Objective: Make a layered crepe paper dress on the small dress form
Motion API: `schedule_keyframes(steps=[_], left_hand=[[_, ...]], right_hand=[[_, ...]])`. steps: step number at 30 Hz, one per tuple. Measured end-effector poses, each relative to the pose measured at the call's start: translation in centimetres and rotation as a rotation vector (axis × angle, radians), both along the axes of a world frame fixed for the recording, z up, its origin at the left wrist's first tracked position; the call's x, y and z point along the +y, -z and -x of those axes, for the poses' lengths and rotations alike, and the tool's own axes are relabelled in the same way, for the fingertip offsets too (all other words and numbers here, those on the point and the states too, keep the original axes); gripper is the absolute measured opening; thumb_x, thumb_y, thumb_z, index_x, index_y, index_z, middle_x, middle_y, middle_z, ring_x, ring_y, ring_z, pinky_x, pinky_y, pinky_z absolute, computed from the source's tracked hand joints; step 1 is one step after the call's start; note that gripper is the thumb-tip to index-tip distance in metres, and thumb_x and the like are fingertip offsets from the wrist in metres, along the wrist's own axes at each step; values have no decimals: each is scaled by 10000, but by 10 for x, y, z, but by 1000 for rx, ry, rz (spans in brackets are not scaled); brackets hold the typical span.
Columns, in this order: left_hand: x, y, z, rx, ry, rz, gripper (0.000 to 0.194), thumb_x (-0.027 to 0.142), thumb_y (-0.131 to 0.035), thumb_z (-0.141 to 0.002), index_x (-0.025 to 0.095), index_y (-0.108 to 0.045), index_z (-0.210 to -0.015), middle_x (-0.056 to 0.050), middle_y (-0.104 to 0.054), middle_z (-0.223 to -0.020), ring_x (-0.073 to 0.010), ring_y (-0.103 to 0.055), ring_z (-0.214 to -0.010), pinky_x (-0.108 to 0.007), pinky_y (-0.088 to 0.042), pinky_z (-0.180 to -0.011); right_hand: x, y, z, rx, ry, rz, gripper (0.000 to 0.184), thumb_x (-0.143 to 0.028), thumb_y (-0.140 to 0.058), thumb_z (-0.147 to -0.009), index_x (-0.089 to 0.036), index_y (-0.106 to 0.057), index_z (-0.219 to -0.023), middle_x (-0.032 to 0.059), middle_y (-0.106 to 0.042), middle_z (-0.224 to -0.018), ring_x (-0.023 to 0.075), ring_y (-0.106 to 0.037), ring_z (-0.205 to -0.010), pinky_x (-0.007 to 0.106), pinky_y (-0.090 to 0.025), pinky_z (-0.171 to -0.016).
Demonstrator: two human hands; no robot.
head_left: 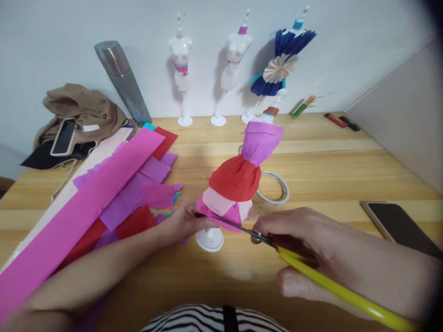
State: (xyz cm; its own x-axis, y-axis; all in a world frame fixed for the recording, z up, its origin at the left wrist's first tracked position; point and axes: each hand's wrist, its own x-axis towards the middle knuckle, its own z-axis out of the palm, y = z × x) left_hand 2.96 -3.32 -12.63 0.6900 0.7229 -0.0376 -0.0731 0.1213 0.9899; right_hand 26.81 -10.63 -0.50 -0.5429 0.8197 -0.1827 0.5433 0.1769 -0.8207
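A small white dress form stands before me on its round base (209, 240), tilted in view. It wears a purple top (262, 140), a red skirt layer (236, 179) and pale pink and magenta paper layers (226, 213) below. My left hand (188, 221) is closed on the lower edge of the magenta layer, its fingertips partly hidden beneath. Yellow-handled scissors (311, 272) lie in the grip of my right hand (304, 249). Their blades reach to the magenta hem, close to my left fingers.
Crepe paper sheets (104, 189) cover the left side. Behind stand a grey bottle (124, 85), two mostly bare dress forms (181, 57) and one in blue pleats (294, 44). A tape roll (284, 189) lies behind the skirt. Phones rest at right (398, 226) and left (63, 137).
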Motion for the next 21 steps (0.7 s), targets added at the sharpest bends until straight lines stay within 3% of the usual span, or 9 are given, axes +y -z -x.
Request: schedule_keyframes(steps=[3,6,14,21], left_hand=[[0,5,2,-10,18,140,394,461,-858,-624,129,-756,-811,-88,-750,-821,-216,-684,-797,-325,-557,-749],[1,9,3,25,43,219,396,470,-841,-643,112,-750,-787,-101,-745,-772,-215,-691,-730,-341,-560,-730],[4,-2,4,56,6,174,354,425,-821,-681,88,-747,-762,-119,-743,-755,-199,-688,-696,-298,-553,-668],[2,0,3,40,-16,176,346,422,-828,-679,91,-755,-750,-119,-742,-745,-177,-674,-672,-269,-543,-635]], right_hand=[[-4,-8,11,-126,19,-58,227,-403,-787,-709,-261,-659,-831,14,-638,-727,188,-563,-608,292,-391,-496],[-9,-13,19,-146,25,-75,235,-401,-796,-704,-255,-654,-819,19,-641,-749,181,-564,-606,288,-381,-498],[-16,-10,18,-169,28,-45,256,-417,-793,-676,-248,-666,-821,47,-655,-777,208,-589,-611,312,-398,-515],[-16,-12,20,-178,16,-39,215,-349,-787,-687,-239,-659,-820,23,-643,-751,179,-568,-605,279,-383,-504]])
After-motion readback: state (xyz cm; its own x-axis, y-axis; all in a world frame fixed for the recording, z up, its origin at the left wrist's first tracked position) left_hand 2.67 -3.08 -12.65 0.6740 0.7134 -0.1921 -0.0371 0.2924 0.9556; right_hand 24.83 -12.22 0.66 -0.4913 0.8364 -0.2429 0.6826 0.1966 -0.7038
